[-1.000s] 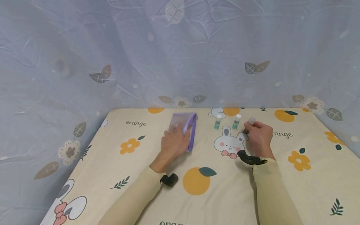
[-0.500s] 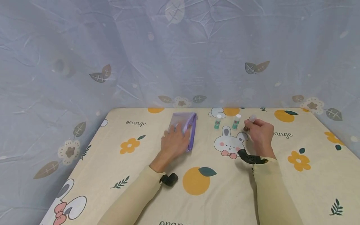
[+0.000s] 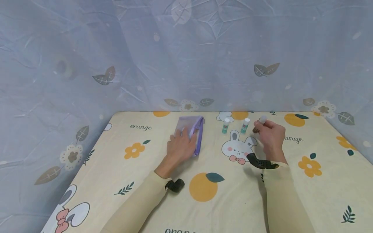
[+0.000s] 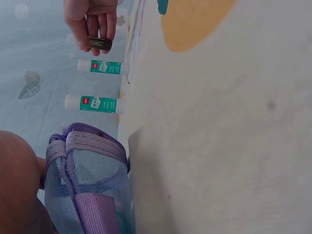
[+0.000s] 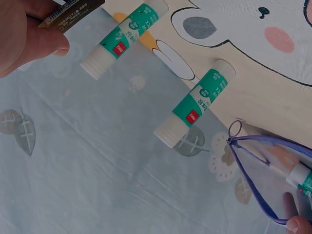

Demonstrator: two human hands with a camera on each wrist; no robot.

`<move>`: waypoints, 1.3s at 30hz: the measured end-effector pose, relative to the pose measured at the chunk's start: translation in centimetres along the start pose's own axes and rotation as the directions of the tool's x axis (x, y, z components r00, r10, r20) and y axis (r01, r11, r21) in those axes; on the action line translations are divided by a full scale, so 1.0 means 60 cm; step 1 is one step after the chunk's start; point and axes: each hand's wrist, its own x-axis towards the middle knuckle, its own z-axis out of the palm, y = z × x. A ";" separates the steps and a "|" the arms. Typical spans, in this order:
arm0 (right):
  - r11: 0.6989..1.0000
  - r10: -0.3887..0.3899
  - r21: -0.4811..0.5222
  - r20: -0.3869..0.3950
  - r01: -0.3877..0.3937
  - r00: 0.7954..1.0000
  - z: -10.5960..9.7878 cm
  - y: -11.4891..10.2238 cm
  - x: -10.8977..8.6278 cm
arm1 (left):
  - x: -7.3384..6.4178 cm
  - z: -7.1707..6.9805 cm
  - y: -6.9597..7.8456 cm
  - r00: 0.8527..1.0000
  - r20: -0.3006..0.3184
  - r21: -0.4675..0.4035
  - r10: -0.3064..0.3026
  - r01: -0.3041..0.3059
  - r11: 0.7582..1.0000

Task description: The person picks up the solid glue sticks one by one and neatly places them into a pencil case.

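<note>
My left hand [image 3: 181,147] lies over a mesh zip pouch [image 3: 187,122] with purple edging. Its fingers spread on the upper face and grip at the opening, which faces right and gapes. A green-labelled glue stick with a white cap [image 5: 298,173] shows inside the pouch in the right wrist view. Right of the pouch stand two green glue sticks, a nearer one [image 4: 93,104] and a farther one [image 4: 100,67]. My right hand [image 3: 271,136] pinches a small tube with a dark brown label [image 4: 99,43] and whitish cap [image 3: 263,119], beside the farther glue stick.
A cream cloth with oranges, flowers and rabbits covers the table [image 3: 227,207]. Behind it and along both sides hangs a grey-blue patterned curtain [image 3: 186,64]. A black wrist device [image 3: 175,185] sits on the left sleeve, another [image 3: 262,162] on the right.
My right hand has shifted slightly to the right and away from me, raising the dark-labelled tube a little. The left hand, pouch and two standing glue sticks stay where they were.
</note>
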 end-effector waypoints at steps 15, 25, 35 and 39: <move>0.999 -0.017 0.027 -0.020 0.018 1.000 0.002 -0.013 -0.008 | 0.002 0.003 -0.001 1.000 0.002 0.002 -0.005 0.005 1.000; 0.997 -0.061 0.044 -0.039 0.063 0.997 0.002 -0.024 -0.014 | 0.000 0.001 0.000 1.000 0.000 -0.001 0.003 -0.003 1.000; 0.993 -0.098 0.062 -0.033 0.099 0.995 0.002 -0.029 -0.019 | -0.001 0.001 0.001 1.000 -0.006 -0.012 0.007 -0.007 1.000; 0.990 -0.115 0.081 -0.027 0.117 0.993 0.001 -0.034 -0.022 | -0.001 0.000 0.001 1.000 -0.008 -0.008 0.007 -0.007 1.000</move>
